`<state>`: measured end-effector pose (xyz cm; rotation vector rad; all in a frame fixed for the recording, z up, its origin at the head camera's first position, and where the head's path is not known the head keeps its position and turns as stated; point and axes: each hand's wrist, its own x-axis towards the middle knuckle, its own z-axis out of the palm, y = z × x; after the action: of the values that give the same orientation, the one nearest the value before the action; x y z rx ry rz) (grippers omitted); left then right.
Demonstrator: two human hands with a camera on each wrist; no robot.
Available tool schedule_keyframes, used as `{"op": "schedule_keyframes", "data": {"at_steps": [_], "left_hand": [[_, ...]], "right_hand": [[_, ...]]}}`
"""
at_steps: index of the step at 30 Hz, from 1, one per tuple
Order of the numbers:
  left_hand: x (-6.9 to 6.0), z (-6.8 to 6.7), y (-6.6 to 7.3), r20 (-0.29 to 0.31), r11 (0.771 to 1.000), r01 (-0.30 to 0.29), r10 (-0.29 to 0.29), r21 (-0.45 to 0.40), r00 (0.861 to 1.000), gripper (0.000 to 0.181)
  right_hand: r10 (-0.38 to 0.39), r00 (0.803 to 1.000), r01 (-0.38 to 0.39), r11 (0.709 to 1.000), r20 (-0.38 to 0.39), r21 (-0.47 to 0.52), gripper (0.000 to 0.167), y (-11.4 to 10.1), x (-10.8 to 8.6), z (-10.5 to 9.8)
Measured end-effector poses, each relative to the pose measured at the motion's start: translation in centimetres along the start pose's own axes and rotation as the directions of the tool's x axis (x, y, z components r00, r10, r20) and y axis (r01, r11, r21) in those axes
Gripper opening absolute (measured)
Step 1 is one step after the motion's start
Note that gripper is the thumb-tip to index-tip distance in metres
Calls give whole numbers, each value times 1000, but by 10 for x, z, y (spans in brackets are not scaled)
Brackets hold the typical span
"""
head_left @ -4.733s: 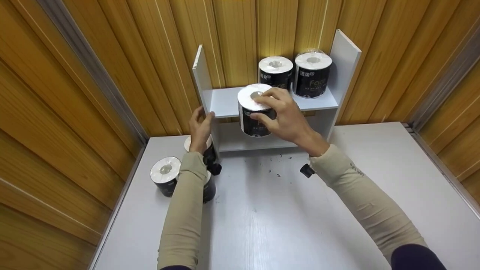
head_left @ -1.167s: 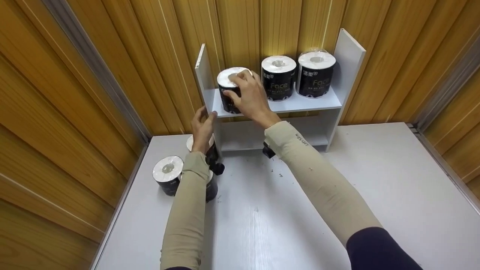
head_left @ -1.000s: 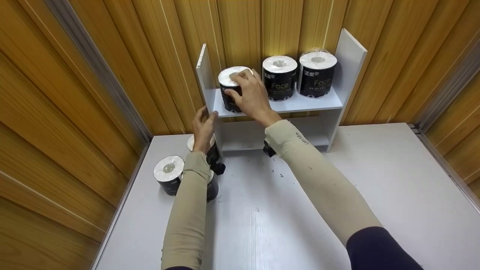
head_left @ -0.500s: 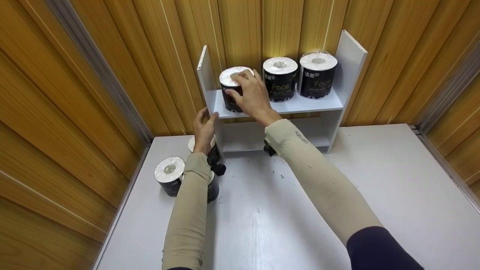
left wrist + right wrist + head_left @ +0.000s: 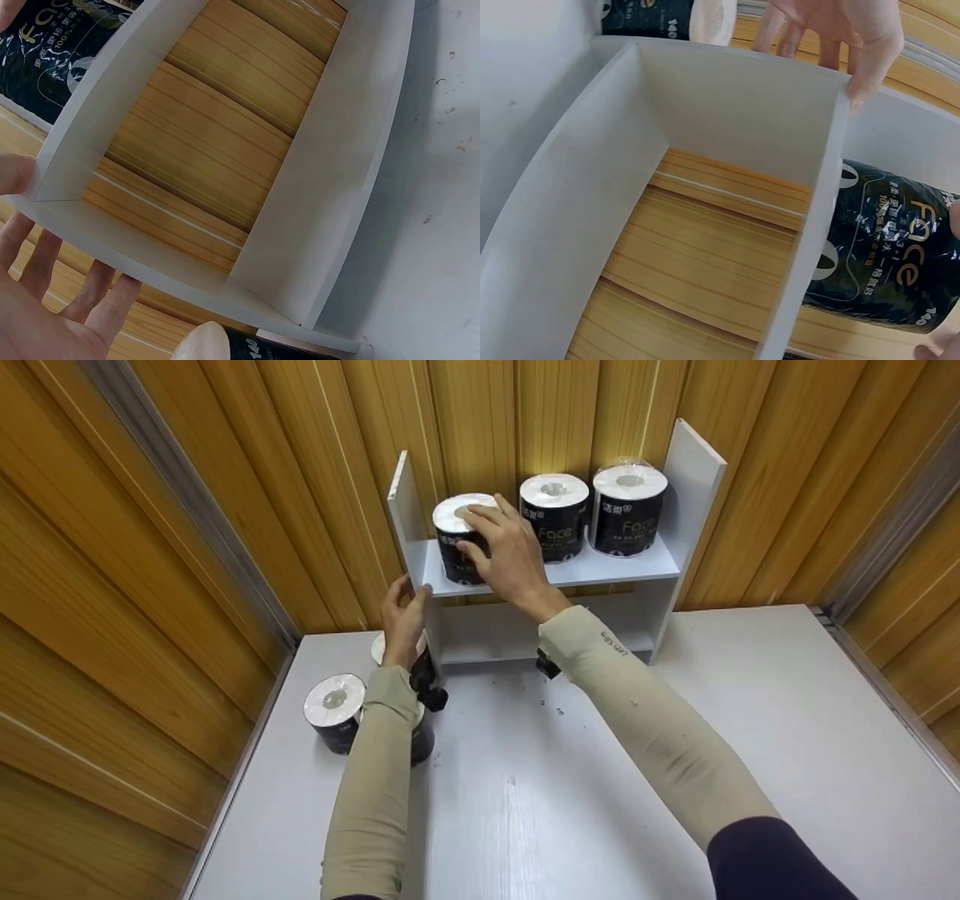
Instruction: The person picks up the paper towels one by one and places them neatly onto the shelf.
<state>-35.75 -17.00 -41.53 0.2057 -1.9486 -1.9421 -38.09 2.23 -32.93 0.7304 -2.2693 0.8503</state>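
A white two-tier shelf (image 5: 555, 577) stands against the back wall. My left hand (image 5: 403, 622) holds its left side panel, thumb on the front edge and fingers along the outer face, as the left wrist view shows. A toilet roll (image 5: 456, 561) in black wrapping stands upright at the left of the upper board. Over it is my right hand (image 5: 514, 551), fingers loosely spread across the white top and thumb in front of the wrapper. Part of the roll is hidden behind that hand. Two further toilet rolls, a middle one (image 5: 555, 532) and a right one (image 5: 628, 517), share the board.
On the table (image 5: 510, 810), left of the shelf, stand a toilet roll (image 5: 335, 712) and others partly hidden by the left arm, one of them (image 5: 422, 739) near the forearm. Small dark specks mark the tabletop. Wood-patterned walls (image 5: 150, 585) enclose the table.
The right hand carried the toilet roll left onto the upper board and set it down. Over the last half second its fingers loosened and shifted slightly right. The left hand stayed on the panel.
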Motion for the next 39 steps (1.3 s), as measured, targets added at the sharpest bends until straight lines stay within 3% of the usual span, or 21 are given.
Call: {"op": "schedule_keyframes", "data": {"at_steps": [3,8,21,31,39], "left_hand": [[0,0,1,2,1000,3,-3,0,1000,49],[0,1,1,2,1000,9,-9,-9,1000,49],[2,1,-2,9,999,13,-13,-35,1000,49],[0,2,-1,12,1000,-1,1,11,1000,49],[-1,1,1,9,1000,1,-1,3,1000,49]], "right_hand": [[-47,998,48,999,-52,26,41,2,-3,1],[-58,994,62,997,-91,45,36,4,-7,3],[-8,997,12,999,-81,53,31,3,-5,4],[3,995,3,998,-101,56,30,9,0,9],[11,998,-8,999,-61,36,32,9,5,7]]}}
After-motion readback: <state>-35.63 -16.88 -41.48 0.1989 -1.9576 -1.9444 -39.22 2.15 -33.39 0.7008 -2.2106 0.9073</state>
